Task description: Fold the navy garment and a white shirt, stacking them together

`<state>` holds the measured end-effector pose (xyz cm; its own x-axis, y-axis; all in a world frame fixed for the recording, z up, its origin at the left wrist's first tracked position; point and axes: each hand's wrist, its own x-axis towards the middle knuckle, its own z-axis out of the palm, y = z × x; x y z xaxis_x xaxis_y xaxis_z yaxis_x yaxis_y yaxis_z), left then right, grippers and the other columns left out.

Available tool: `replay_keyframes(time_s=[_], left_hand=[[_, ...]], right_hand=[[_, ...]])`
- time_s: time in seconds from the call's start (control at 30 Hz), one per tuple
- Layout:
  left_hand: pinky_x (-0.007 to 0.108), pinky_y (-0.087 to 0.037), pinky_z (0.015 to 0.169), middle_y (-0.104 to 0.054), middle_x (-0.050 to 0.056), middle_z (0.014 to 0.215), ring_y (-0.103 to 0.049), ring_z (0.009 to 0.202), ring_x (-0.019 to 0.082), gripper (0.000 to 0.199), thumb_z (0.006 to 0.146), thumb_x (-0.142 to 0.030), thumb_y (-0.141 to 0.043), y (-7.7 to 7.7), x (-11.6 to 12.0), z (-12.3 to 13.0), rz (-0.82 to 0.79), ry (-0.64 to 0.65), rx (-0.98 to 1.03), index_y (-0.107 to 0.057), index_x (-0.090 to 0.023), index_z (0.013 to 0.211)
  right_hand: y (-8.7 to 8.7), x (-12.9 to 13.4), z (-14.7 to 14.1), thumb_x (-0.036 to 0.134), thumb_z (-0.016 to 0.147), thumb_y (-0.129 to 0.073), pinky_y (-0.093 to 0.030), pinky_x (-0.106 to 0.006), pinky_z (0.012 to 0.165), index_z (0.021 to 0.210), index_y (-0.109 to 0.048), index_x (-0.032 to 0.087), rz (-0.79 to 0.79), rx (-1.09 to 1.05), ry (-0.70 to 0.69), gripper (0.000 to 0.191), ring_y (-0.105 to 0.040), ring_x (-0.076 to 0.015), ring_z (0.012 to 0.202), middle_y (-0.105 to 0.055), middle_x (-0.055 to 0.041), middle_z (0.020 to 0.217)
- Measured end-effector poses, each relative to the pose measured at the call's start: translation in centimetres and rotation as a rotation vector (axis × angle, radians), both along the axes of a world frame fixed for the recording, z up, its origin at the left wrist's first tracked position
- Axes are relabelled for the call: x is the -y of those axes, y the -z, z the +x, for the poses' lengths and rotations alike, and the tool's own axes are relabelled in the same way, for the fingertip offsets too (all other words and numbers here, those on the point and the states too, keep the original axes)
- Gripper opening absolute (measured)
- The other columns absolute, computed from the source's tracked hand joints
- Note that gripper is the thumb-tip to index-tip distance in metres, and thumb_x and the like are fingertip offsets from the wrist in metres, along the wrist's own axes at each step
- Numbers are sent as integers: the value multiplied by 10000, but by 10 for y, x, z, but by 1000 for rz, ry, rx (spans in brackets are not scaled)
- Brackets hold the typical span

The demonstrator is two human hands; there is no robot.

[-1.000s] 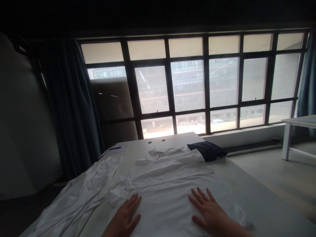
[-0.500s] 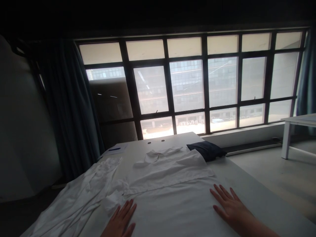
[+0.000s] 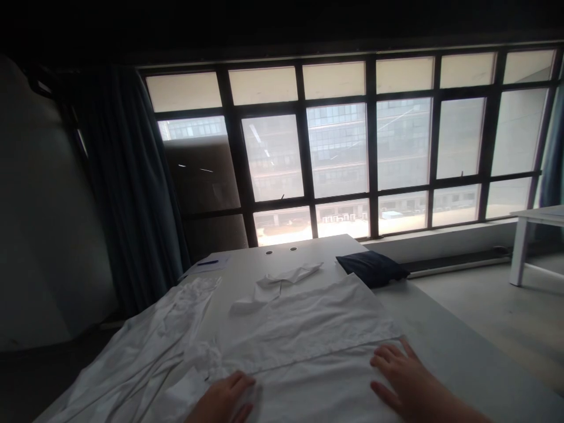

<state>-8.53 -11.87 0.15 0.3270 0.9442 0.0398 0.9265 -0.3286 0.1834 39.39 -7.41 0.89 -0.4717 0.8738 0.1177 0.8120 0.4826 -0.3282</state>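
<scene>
Hands (image 3: 408,379) on white cloth (image 3: 315,382) (table edge (image 3: 460,326) farther right).

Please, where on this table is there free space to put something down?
The white table looks bare at its far end, between the paper and dark cloth, and along its right side, past the right hand. Crowded: the left side, under white fabric, and the middle, under the white garment.

The bottom edge cuts off the near part of the white garment (image 3: 326,376), the table (image 3: 458,346) and both forearms. The left hand (image 3: 227,396) and right hand (image 3: 399,373) conceal the fabric beneath them. The right edge crops the second table (image 3: 540,216). Any marking on the paper (image 3: 214,266) is too small to read.
</scene>
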Motion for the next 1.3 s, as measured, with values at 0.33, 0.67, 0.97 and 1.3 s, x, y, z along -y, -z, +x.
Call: replay_keyframes(time_s=[0.33,0.67,0.97,1.3], left_hand=[[521,-215,1244,-288,101,1644,-252,1523,294,686,1002,-583,-383,21,-105,114,-21,172,13,-286,-236,1586],[494,-247,1227,-237,23,1646,-244,1519,290,667,986,-697,-317,38,-90,-46,67,-152,-160,-256,-358,1558],[516,-229,1243,-222,44,1643,-222,1521,286,686,980,-704,-306,37,-36,-65,-6,-202,-177,-277,-328,1553],[470,-307,1233,-301,16,1632,-326,1495,267,583,989,-391,-426,16,-38,25,-94,32,-74,-340,-316,1561]], right_hand=[[8,-66,-138,609,999,-329,-132,-537,1230,1546,-374,117,-73,-50,-145,737,-262,-322,1505,-356,-177,1600],[49,-98,-18,710,989,-171,-132,-535,1232,1548,-380,175,21,82,174,802,-240,-288,1516,-308,-115,1621],[66,-60,44,747,959,-257,-180,-507,1238,1561,-351,212,-1,107,160,811,-248,-305,1510,-272,-79,1631],[-6,-35,-34,451,1005,-387,-431,-460,1038,1157,-710,235,75,10,2,418,-665,-297,1068,-735,-115,1129]])
